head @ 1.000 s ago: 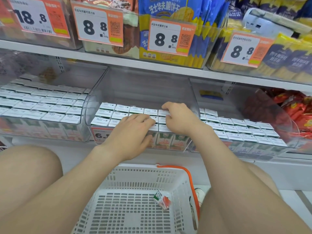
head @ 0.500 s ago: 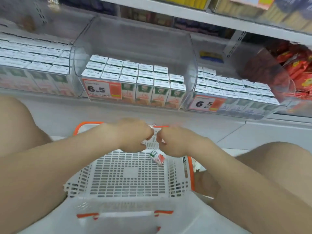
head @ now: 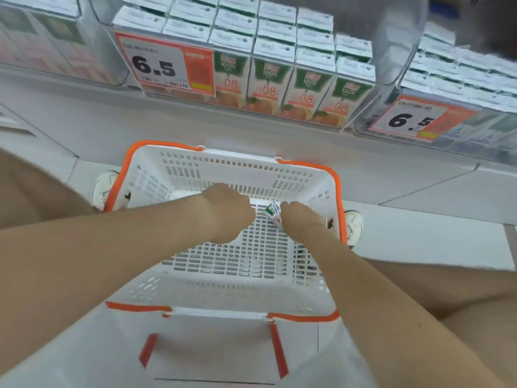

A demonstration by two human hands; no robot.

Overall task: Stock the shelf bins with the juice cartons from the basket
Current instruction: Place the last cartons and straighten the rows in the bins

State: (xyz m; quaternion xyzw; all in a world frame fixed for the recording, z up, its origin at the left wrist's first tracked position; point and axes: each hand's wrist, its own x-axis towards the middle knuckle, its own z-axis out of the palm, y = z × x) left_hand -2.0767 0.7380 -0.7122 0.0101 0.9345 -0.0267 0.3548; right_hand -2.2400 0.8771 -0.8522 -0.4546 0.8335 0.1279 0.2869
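The one loose carton is in the basket, tilted on the slotted floor toward the far right, and it sits between the two hands. The right hand reaches in from the near right, and its fingertips touch the carton's right edge. The fingers bend down toward the carton, but their ends are hidden, so I cannot tell whether they grip it or only touch it. The left hand is just left of the carton with a narrow gap between them. Only its back shows, with the fingers curled under and out of sight, so whether it is clenched or holding something cannot be told.

The basket is white with an orange rim and stands on the pale floor between two white shoes. An orange handle hangs down its near side.

Beyond the basket is the shelf. The middle bin of clear plastic is packed with upright cartons in rows, green tops with orange fruit on the fronts, and it has a 6.5 tag on its left front. The right bin holds rows of paler cartons behind its own tag. The left bin is also full, though blurred.
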